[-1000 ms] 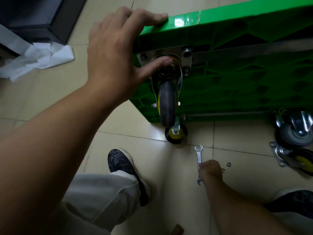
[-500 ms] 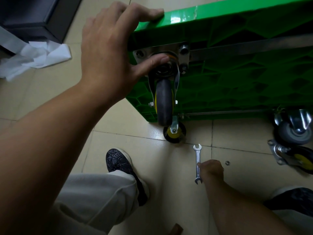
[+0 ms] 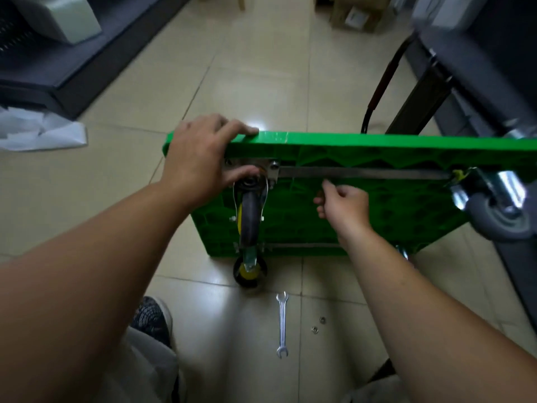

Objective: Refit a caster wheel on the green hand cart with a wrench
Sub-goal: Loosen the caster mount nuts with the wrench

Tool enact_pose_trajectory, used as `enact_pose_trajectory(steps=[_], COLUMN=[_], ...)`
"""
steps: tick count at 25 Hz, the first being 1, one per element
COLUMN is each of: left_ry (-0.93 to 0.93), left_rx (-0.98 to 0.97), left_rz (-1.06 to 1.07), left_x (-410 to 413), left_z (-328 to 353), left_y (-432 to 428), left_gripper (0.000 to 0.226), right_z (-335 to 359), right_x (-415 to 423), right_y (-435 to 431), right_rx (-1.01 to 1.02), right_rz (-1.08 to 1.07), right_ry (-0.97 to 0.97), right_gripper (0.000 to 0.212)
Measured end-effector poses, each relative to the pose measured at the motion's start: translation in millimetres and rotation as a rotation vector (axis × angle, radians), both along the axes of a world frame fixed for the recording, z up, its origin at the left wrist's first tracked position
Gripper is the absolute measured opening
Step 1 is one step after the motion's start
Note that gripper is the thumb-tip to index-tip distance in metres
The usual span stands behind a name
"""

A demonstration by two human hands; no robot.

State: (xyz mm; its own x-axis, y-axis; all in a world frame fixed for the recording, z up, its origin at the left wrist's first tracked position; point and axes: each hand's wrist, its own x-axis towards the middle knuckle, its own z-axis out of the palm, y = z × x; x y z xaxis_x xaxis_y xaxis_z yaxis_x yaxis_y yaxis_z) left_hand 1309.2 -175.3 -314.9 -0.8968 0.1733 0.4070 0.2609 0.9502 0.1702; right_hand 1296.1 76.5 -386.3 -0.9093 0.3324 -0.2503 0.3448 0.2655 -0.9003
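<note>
Floor (image 3: 261, 82) keeps the wrench (image 3: 282, 324); the right hand (image 3: 341, 206) has risen to the cart (image 3: 377, 146) (left hand (image 3: 200, 158) grips its edge), curled, perhaps hand-starting a nut.

The left arm (image 3: 96, 266) is stretched forward from the lower left, wrist straight, with the back of the left hand (image 3: 197, 158) turned up to the camera. Its fingers (image 3: 232, 130) are hooked over the top edge of the cart (image 3: 377, 144) and the thumb (image 3: 247, 171) is pressed in lower down, so the edge is clamped between them. The right arm (image 3: 412, 289) is raised from the lower right, wrist slightly bent. The right hand (image 3: 344, 206) is held up, fingers curled inward, thumb and forefinger brought together at the top. Whether anything is pinched there cannot be made out.
</note>
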Motion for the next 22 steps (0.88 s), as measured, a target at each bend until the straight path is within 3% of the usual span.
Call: enact_pose_trajectory(steps=[4,9,22], left_ry=[-0.023,-0.029,-0.029], left_rx=[0.016,0.022,0.041], left_rz=[0.005,0.013,0.024], left_x=[2,1,1], left_z=[2,-1,-2], left_y=[2,2,4], left_gripper=[0.066,0.065,0.064], right_z=[68,76,61], right_x=[9,15,19], right_y=[-20,-51,-69], right_rx=[0.068,0.106,-0.134], right_rz=[0.211,0.248,0.145], right_ry=[0.116,0.136,0.028], right_gripper=[0.042,0.055,0.023])
